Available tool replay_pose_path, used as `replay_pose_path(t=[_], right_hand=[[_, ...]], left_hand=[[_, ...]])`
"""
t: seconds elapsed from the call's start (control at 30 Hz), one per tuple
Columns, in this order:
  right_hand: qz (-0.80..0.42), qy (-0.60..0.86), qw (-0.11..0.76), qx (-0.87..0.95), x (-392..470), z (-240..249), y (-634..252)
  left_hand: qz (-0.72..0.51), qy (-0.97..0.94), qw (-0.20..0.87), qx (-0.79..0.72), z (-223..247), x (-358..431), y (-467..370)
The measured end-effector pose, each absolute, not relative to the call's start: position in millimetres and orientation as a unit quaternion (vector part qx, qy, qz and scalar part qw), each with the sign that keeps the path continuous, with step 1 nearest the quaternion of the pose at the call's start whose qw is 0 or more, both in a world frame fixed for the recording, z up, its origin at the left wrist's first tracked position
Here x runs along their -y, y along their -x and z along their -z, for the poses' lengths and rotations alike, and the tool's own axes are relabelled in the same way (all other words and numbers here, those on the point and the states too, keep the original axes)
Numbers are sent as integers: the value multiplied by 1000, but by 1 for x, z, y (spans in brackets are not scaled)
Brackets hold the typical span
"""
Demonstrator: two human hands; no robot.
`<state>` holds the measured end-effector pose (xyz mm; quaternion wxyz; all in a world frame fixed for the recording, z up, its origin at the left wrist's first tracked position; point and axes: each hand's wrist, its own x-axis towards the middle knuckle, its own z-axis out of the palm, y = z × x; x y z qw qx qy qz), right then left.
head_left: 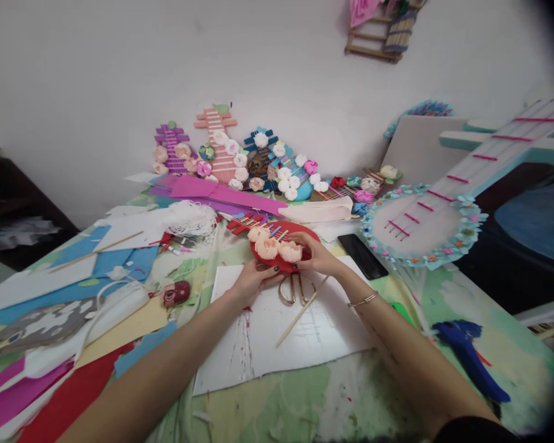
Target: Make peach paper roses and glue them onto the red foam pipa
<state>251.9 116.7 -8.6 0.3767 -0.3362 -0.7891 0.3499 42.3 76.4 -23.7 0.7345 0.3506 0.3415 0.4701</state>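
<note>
A small red lute-shaped craft (pixel 282 265) with coloured bars on its neck is held just above a white sheet (pixel 231 369). Three peach paper flowers (pixel 266 247) cover its lower part. My left hand (pixel 255 282) grips its lower left edge, fingers partly beneath it. Around its right edge curls my right hand (pixel 314 252), close to the rightmost flower. Gold-handled scissors (pixel 303 290) lie right below the craft, blades hidden under it. A thin wooden stick (pixel 300 315) rests slantwise on the sheet beside them.
A black phone (pixel 362 256) lies to the right, with a blue glue gun (pixel 473 357) nearer the right edge. Coloured paper and white string (pixel 191 220) spread over the left side. Several flowered lute crafts (pixel 221 151) lean on the wall; a large one (pixel 420 224) stands at right.
</note>
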Motion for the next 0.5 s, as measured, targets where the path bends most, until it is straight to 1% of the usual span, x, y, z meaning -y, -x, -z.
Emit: replay_pose_path(t=[0.1,0.17,0.27,0.33,0.43,0.5], right_hand=[[-342,352,372,788,-110,4,-257],[-309,375,359,797,-99,-5,-262],[-214,427,333,813,-66,-26,-278],[-142,506,311,792,-33,-40,-296],[2,641,228,733,30,-49,-334],[88,711,174,675,73,-39,-367]], left_hand=[[-436,-406,723,-350,26,-75,-30],[-443,-406,696,-393,27,-75,-22],[-434,-430,670,-423,30,-73,-12],[-427,-466,638,-440,31,-71,-7],[-413,-561,547,-465,28,-68,1],[-430,-655,405,-472,21,-68,6]])
